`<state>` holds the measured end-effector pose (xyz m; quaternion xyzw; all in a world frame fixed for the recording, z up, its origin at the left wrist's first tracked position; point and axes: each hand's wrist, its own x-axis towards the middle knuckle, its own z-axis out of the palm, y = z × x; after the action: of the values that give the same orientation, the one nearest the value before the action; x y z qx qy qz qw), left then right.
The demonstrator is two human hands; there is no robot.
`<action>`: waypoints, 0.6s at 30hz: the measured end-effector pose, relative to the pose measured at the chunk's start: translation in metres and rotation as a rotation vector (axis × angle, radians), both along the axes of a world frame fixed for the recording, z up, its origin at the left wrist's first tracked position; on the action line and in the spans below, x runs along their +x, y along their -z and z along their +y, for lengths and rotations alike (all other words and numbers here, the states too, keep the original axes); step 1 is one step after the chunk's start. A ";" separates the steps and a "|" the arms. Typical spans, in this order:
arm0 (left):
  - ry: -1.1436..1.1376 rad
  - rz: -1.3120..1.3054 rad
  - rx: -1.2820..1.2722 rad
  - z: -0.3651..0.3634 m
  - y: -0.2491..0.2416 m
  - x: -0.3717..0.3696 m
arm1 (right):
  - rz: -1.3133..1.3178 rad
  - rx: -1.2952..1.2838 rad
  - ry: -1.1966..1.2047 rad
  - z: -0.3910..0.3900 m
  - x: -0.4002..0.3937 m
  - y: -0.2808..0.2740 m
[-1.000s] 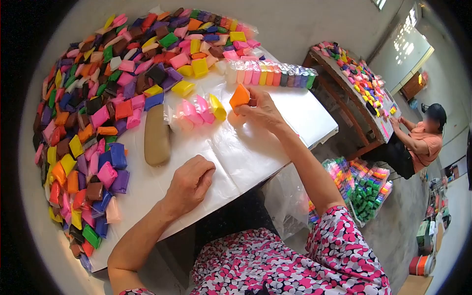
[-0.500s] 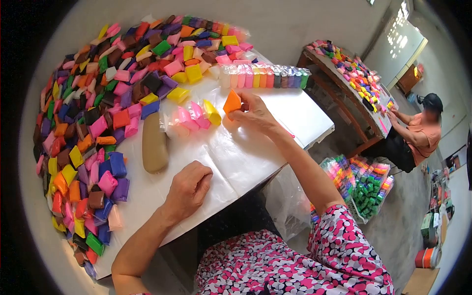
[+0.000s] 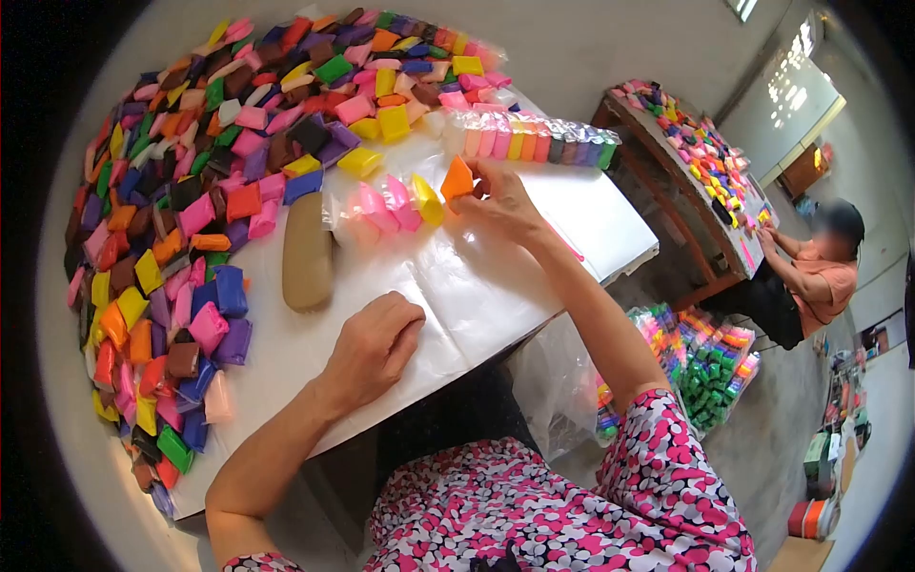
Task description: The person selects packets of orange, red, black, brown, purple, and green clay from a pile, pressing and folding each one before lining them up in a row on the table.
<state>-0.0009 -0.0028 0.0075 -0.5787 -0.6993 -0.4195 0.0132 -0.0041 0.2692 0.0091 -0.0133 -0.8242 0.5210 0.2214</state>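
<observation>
My right hand (image 3: 503, 205) pinches an orange clay block (image 3: 457, 178) and holds it upright on the clear plastic sheet (image 3: 448, 286), just right of a yellow block (image 3: 426, 200) and two pink blocks (image 3: 386, 207) standing in a row. My left hand (image 3: 374, 345) rests as a loose fist on the near part of the sheet, holding nothing. A tan oval block (image 3: 307, 251) lies left of the row.
A large heap of wrapped coloured clay blocks (image 3: 191, 191) covers the table's left and far side. A finished rainbow strip (image 3: 534, 141) lies at the back. Another person (image 3: 810, 276) sits at a second table (image 3: 696, 153) to the right. Bags of clay (image 3: 705, 367) sit on the floor.
My right hand has brought the orange block slightly closer to the yellow block at the row's end. My left hand has stayed put on the sheet.
</observation>
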 end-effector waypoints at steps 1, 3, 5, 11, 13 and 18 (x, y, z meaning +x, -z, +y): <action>0.003 0.001 0.009 0.000 0.001 0.000 | -0.003 0.017 -0.003 -0.001 -0.003 0.000; 0.010 0.007 0.026 0.001 0.003 -0.001 | 0.017 0.126 0.009 -0.002 -0.008 0.000; 0.016 0.005 0.023 0.000 0.003 -0.001 | 0.026 0.197 0.020 -0.004 -0.010 0.003; 0.001 0.017 -0.007 0.001 -0.002 -0.001 | 0.023 0.353 0.064 -0.007 -0.004 0.000; 0.006 0.014 0.012 0.000 0.000 0.000 | -0.013 0.400 0.072 -0.006 -0.005 0.003; 0.006 0.002 0.003 0.001 0.001 0.000 | -0.042 0.381 0.077 -0.005 -0.004 0.006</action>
<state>-0.0012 -0.0019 0.0062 -0.5811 -0.6970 -0.4199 0.0135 -0.0079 0.2639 0.0029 -0.0137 -0.9113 0.3462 0.2224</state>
